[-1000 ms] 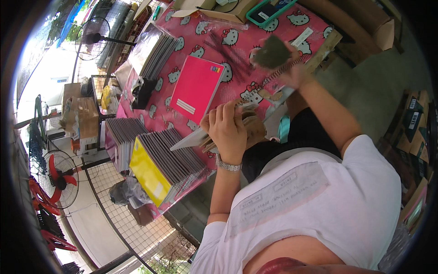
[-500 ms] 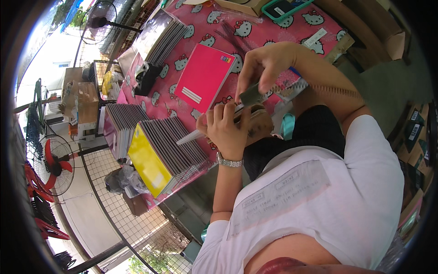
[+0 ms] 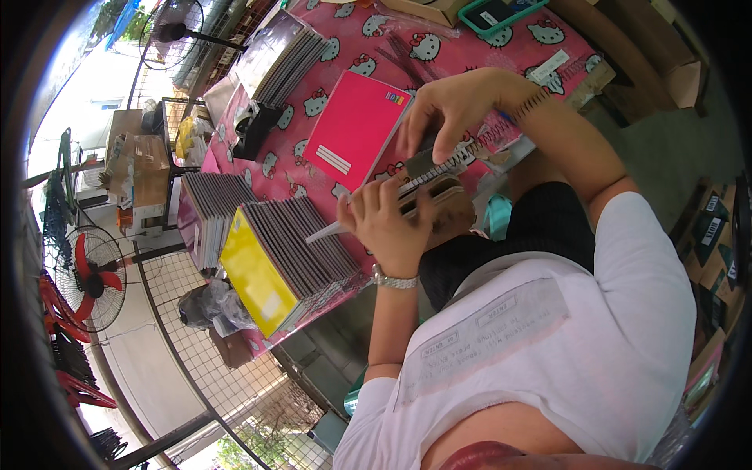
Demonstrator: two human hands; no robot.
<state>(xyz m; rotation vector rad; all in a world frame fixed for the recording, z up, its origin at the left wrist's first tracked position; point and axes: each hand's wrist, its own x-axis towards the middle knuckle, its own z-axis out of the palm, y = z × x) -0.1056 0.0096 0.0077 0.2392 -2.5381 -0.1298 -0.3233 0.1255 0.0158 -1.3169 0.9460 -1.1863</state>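
A thin stack of paper sheets (image 3: pixel 325 233), seen nearly edge-on, is held by my left hand (image 3: pixel 389 222), whose fingers are closed round it. Along its punched edge lies a dark spiral binding coil (image 3: pixel 487 146), which trails off over my right forearm. My right hand (image 3: pixel 450 113) has its fingers bent down over the near end of the coil, thumb against it. Between the hands sits a small dark flat piece (image 3: pixel 423 163), partly hidden. A brown wooden-looking piece (image 3: pixel 446 215) shows beneath the left hand.
A pink notebook (image 3: pixel 359 129) lies on the patterned tablecloth. Stacks of spiral notebooks, one topped yellow (image 3: pixel 257 270), stand left; another stack (image 3: pixel 282 63) is at the back. A black tape dispenser (image 3: pixel 254 129), a green tray (image 3: pixel 501 14) and loose coils (image 3: pixel 407 59) share the table.
My right hand has shifted slightly left with the coil. More of the coil now lies along the stack's edge, and the dark flat piece has moved back behind it.
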